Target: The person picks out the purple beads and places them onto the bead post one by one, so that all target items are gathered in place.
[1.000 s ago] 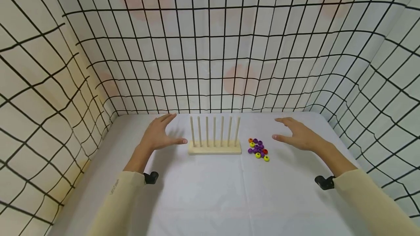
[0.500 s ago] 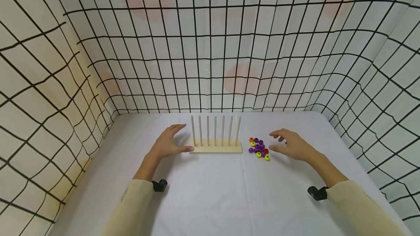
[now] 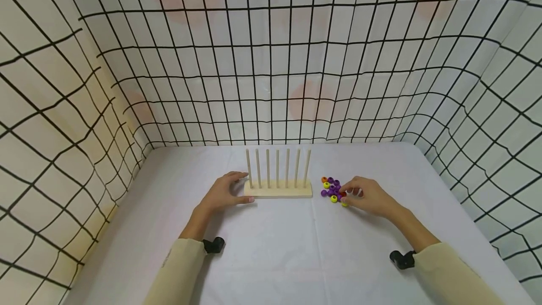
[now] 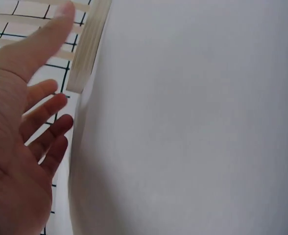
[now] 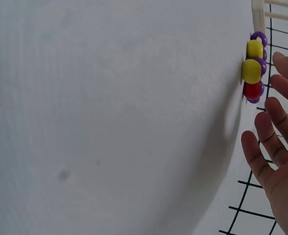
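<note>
A wooden peg rack [image 3: 277,192] with a row of several upright pegs stands on the white cloth. My left hand [image 3: 222,194] is at its left end, thumb in front and fingers behind. In the left wrist view, the thumb overlaps the wooden base [image 4: 87,54] and the other fingers hang loosely bent; contact is unclear. Right of the rack lies a cluster of beads [image 3: 331,192], mostly purple, with yellow, orange and red ones. My right hand [image 3: 370,196] reaches over its right side. The right wrist view has its fingertips beside a yellow bead [image 5: 251,71] and a red bead [image 5: 252,91], gripping none.
Black netting [image 3: 271,76] over white sheeting encloses the back and both sides of the cloth-covered table [image 3: 275,248]. A small black camera [image 3: 214,245] sits at the left wrist, another black camera [image 3: 402,260] at the right.
My left hand has moved right and nearer, to the rack's left end. My right hand has come left and down to the beads, its fingers bending more. Rack and beads stay put.
</note>
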A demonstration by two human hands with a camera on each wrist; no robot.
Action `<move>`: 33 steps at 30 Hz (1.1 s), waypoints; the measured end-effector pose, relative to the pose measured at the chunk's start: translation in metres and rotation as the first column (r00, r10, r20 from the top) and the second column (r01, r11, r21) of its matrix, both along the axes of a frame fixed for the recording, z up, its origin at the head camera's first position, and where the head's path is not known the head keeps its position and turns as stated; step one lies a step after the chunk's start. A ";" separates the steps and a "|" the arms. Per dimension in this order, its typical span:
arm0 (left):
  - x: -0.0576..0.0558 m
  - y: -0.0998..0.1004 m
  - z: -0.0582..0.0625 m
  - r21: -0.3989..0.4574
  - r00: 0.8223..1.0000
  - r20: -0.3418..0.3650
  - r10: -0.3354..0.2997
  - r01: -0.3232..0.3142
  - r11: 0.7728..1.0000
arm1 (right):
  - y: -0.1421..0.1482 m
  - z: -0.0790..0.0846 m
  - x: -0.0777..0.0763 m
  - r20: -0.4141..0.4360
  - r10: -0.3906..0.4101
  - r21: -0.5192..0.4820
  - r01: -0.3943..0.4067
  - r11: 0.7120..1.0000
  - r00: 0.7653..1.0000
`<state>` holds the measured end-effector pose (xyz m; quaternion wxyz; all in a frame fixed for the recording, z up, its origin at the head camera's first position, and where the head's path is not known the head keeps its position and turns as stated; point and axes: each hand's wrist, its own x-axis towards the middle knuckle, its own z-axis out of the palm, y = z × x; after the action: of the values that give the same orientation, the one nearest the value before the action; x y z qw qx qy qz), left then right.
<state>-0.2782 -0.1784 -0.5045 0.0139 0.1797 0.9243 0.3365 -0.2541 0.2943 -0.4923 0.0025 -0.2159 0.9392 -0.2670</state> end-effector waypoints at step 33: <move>-0.003 0.003 -0.011 0.088 0.996 0.067 0.056 -0.061 0.994 | -0.007 -0.007 0.001 0.042 -0.032 0.070 0.029 0.997 0.999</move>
<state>-0.2808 -0.1757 -0.5160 0.0256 0.1422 0.9122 0.3835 -0.2531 0.2870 -0.4991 0.0262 -0.1955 0.9509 -0.2387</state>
